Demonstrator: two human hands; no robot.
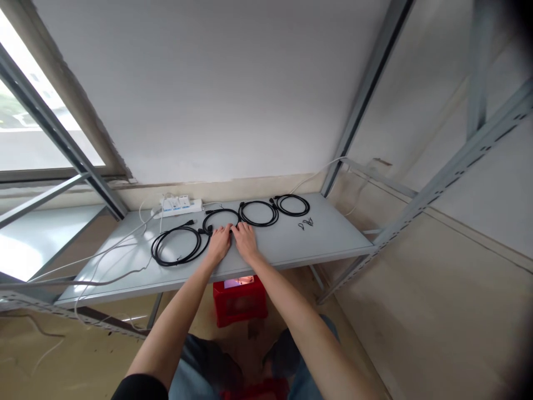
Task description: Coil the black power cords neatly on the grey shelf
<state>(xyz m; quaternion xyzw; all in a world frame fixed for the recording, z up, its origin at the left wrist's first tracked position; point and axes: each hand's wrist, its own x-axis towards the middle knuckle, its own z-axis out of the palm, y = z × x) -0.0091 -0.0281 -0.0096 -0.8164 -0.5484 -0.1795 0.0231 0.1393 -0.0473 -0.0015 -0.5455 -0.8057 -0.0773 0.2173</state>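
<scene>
no lettering is readable; any on the white power strip [182, 209] seems too small to tell.

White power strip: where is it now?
In the head view, the white power strip lies at the left rear of the grey shelf, behind the leftmost black cable.

Cables [166, 263] look plast., shelf [287, 243] smooth mtl w/ sheen.

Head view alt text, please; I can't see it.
A person's left hand and right hand are close together at the near side of a coiled black cable on a grey shelf. Three other black coils lie nearby, with small dark loops at right and a white power strip at back left.
</scene>
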